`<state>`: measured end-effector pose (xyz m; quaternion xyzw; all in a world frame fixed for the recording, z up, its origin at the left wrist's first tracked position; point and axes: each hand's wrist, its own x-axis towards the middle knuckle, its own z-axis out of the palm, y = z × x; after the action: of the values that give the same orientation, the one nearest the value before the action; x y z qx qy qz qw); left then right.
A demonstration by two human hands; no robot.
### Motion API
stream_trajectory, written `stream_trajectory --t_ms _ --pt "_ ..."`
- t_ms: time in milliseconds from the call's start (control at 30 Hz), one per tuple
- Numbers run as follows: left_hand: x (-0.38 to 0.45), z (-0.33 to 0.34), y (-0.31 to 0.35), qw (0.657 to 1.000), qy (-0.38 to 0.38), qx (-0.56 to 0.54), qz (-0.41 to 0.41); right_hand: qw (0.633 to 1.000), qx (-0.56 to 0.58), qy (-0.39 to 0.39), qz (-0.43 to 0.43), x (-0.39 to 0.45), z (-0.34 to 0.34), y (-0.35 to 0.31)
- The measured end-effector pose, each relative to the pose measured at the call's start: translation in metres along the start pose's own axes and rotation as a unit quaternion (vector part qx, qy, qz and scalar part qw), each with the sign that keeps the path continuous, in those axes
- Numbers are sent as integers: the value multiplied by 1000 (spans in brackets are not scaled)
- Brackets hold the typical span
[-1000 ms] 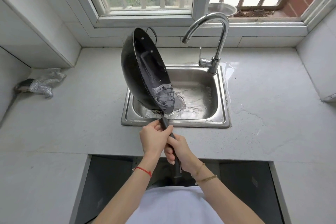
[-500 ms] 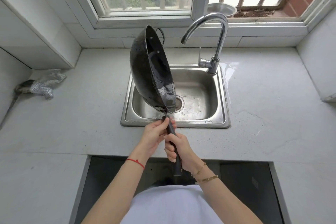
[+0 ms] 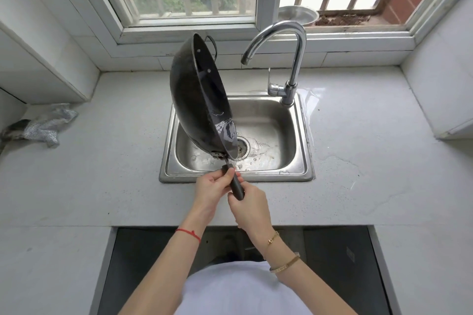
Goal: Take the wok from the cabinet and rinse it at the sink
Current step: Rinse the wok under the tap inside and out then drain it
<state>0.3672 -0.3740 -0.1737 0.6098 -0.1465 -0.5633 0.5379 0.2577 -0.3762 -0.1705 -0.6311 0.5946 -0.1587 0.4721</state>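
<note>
right hand (image 3: 249, 206) wrapped around the near end of the handle | left hand (image 3: 213, 190) gripping the same handle just beyond it | black wok (image 3: 198, 100) tipped up almost on edge over the left part of the steel sink (image 3: 303, 135), water pooled in its low rim | tap (image 3: 294, 59) far right | crumpled rag (image 3: 43, 125) way off left on the counter (image 3: 102, 161)

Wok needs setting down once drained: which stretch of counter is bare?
Right of the sink, the counter is bare up to the wall, wet near the faucet. Left is bare up to the crumpled rag. Both hands grip the wok handle.
</note>
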Motion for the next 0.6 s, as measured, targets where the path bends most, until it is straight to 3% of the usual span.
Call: stream_trajectory --t_ms 67,333,600 --pt "-1 0 -1 1000 8 16 14 999 -20 21 -13 -1 2 -3" --pt "-6 3 -11 999 14 35 4 997 74 4 -14 -6 2 12" --pt "-14 -3 -13 994 53 91 24 993 108 -38 -38 -9 1 22"
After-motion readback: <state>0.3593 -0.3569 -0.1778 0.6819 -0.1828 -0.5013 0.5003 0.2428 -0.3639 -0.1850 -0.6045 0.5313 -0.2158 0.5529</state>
